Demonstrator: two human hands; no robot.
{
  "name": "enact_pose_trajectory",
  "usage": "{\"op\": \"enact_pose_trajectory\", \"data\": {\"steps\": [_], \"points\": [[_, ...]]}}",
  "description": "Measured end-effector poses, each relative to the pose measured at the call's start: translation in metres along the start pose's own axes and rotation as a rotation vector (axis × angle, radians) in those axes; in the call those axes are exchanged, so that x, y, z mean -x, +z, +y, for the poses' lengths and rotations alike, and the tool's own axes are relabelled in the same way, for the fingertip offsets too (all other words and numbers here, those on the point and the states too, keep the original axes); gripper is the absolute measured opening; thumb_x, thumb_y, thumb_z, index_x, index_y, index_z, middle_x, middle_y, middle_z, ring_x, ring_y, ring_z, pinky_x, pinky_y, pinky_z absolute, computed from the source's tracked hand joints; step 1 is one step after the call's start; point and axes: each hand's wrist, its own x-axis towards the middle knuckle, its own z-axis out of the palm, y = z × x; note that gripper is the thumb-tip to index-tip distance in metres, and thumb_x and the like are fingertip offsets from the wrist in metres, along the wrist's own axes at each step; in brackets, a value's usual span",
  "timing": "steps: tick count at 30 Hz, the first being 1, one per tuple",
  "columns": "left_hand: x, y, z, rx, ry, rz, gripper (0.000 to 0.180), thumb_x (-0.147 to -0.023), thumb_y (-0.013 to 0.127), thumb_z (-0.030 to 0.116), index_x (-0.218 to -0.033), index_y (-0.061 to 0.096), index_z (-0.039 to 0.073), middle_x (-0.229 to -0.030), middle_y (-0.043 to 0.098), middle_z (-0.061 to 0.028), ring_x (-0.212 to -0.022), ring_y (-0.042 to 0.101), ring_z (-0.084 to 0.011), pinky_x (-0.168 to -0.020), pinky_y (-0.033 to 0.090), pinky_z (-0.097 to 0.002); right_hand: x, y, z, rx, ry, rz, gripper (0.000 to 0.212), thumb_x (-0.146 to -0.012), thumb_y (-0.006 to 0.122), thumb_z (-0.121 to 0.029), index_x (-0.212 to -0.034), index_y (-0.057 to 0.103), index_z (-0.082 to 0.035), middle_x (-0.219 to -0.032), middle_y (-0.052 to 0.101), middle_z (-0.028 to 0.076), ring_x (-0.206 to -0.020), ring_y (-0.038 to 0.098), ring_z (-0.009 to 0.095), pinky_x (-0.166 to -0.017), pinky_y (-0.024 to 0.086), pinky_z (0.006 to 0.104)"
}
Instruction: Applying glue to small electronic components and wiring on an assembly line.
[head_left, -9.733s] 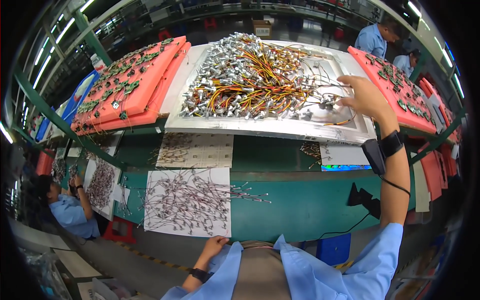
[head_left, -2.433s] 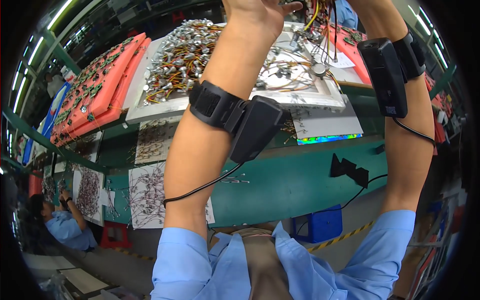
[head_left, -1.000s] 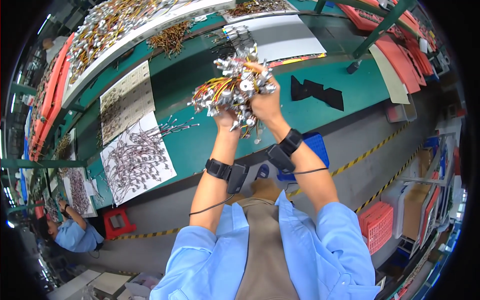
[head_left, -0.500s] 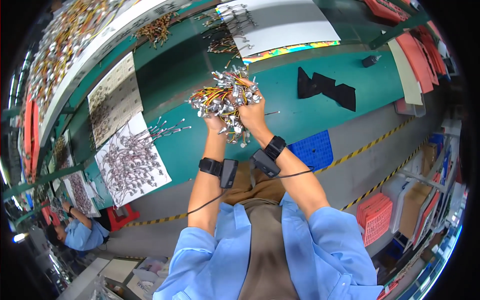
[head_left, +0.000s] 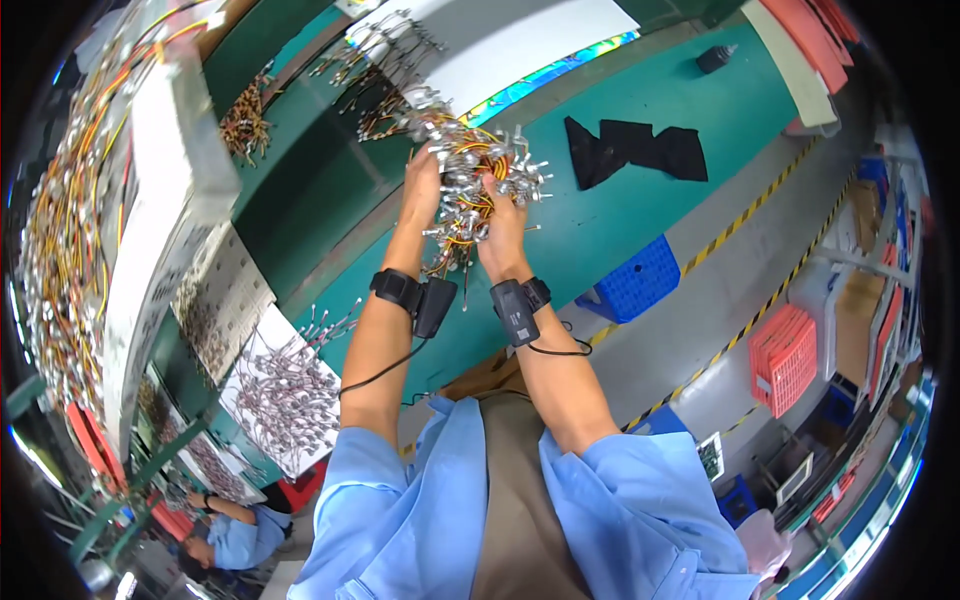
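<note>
Metal knobs bristle from a spiky bundle of yellow-orange wires, left hand and right hand clasping it, fingers partly hidden, above the smooth green counter.

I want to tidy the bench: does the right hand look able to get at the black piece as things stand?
Probably not as it is: the right hand helps hold the wire bundle. Otherwise, nothing seems to block its way to the black piece.

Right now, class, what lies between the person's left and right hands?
In the head view, a bundle of wired metal parts lies between the left hand and right hand.
</note>
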Motion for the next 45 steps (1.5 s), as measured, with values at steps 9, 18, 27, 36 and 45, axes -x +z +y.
{"op": "enact_pose_trajectory", "data": {"steps": [9,18,27,36,45], "points": [[0.012,0.075,0.005,-0.508,0.119,-0.519,0.034,-0.081,0.058,0.032,-0.099,0.062,0.004,-0.099,0.061,-0.0092,-0.095,0.054,-0.0226,-0.084,0.041,-0.0315,0.002,-0.066,0.022,-0.479,0.284,0.212,0.035,-0.085,0.051,-0.031,-0.111,0.052,-0.007,-0.106,0.057,0.008,-0.094,0.057,0.025,-0.083,0.045,0.0406],[0.026,0.093,0.003,-0.949,0.513,-0.783,0.027,-0.079,0.059,0.03,-0.097,0.065,0.011,-0.107,0.059,-0.006,-0.098,0.052,-0.0267,-0.084,0.041,-0.0365,0.005,-0.065,0.037,-0.683,0.351,0.165,0.045,-0.086,0.046,-0.043,-0.117,0.047,-0.009,-0.112,0.053,0.008,-0.101,0.053,0.025,-0.088,0.042,0.0422],[0.041,0.067,0.007,-1.069,0.726,-0.567,0.029,-0.078,0.057,0.019,-0.105,0.061,0.01,-0.116,0.054,-0.0044,-0.104,0.049,-0.0243,-0.091,0.037,-0.0381,0.011,-0.05,0.044,-0.07,0.32,0.433,0.039,-0.09,0.04,-0.041,-0.111,0.047,-0.01,-0.111,0.052,0.007,-0.098,0.05,0.016,-0.079,0.04,0.0358],[0.125,0.031,0.026,-0.711,0.516,0.031,0.027,-0.076,0.059,0.008,-0.103,0.057,0.004,-0.104,0.056,-0.013,-0.097,0.054,-0.0266,-0.08,0.044,-0.0333,0.069,-0.093,-0.032,0.536,0.59,0.205,0.049,-0.086,0.05,-0.035,-0.123,0.04,-0.004,-0.117,0.05,0.004,-0.108,0.044,0.016,-0.087,0.035,0.0363],[0.239,0.004,-0.055,0.193,-0.731,0.378,0.046,-0.083,0.058,0.029,-0.119,0.042,0.006,-0.108,0.05,-0.0122,-0.089,0.051,-0.0213,-0.067,0.047,-0.0347,-0.019,-0.093,-0.1,1.574,-0.542,-0.481,0.045,-0.079,0.062,-0.023,-0.115,0.046,-0.002,-0.11,0.054,0.013,-0.105,0.048,0.028,-0.092,0.036,0.038]]}}
